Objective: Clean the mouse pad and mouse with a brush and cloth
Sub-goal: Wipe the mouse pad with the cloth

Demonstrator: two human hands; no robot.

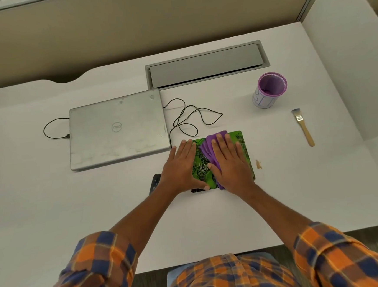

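Pressing flat on green mouse pad [243, 144] at frame center with left hand [180, 164], fingers straight and close together. Pressing purple cloth [208, 147] onto pad with right hand [229, 162], fingers spread flat, no pinch. Brush [303, 126] lying loose at right of frame, well apart from pad. Closed laptop [118, 128] left of pad. Purple cup [269, 90] upper right. Dark device [154, 183] partly hidden behind left wrist; cannot tell if mouse.
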